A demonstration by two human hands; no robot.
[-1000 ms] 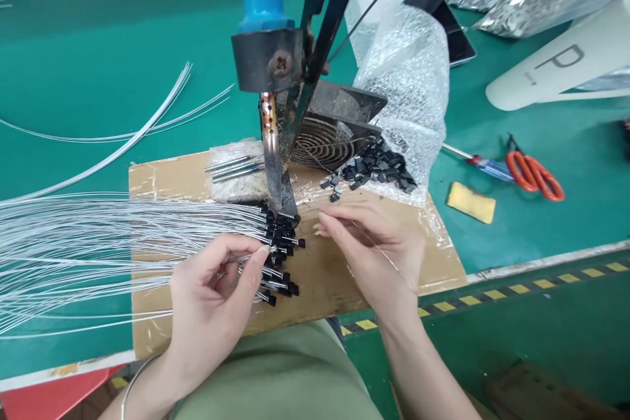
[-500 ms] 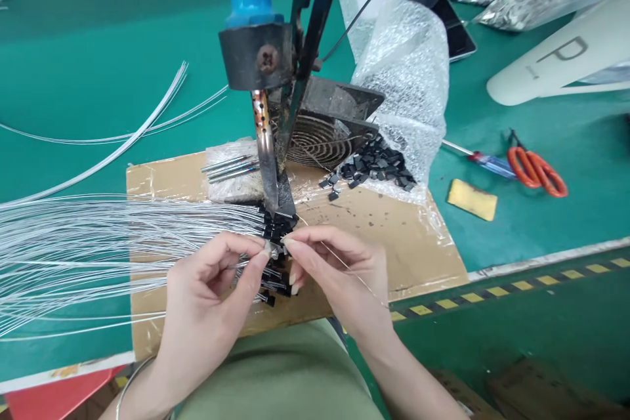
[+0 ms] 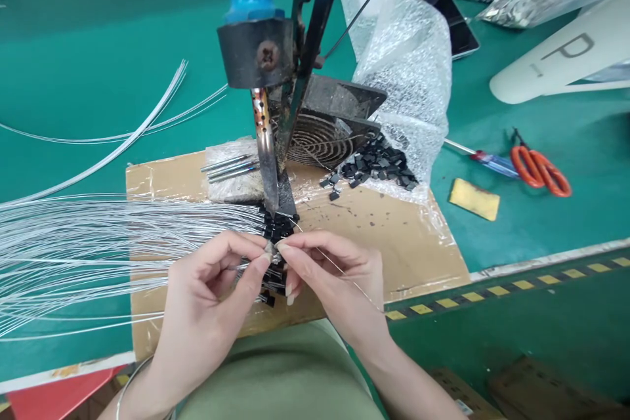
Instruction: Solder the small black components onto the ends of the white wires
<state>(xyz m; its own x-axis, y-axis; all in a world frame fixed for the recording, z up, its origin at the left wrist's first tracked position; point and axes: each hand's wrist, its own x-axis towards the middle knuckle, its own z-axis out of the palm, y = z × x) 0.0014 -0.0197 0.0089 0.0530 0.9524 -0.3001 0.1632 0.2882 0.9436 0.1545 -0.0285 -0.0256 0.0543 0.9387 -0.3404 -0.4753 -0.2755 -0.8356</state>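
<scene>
Below the tip of a blue-handled soldering iron point(image 3: 266, 164), my two hands meet, fingertips almost touching. Thumb and forefinger of my left hand point(image 3: 216, 295) pinch a small grey metal piece point(image 3: 271, 250), mostly covered by the fingers. My right hand point(image 3: 339, 282) is closed too, its thumb and forefinger pressed together right beside that piece. A thin strand of solder wire point(image 3: 339, 269) runs through the right hand, its upper end rising toward the iron. Under the fingers lie the black ends point(image 3: 278, 226) of many white wires point(image 3: 123, 230).
A cardboard sheet point(image 3: 418, 243) covers the work area. Behind it stand a fan point(image 3: 319, 138) and a heap of black pieces point(image 3: 378, 164) on bubble wrap point(image 3: 403, 72). Rightward lie a yellow sponge point(image 3: 474, 199), a screwdriver point(image 3: 495, 164) and orange-handled scissors point(image 3: 541, 170).
My right hand has shifted slightly left, bringing its fingertips closer to the small metal piece. The left hand stays nearly still, keeping its pinch.
</scene>
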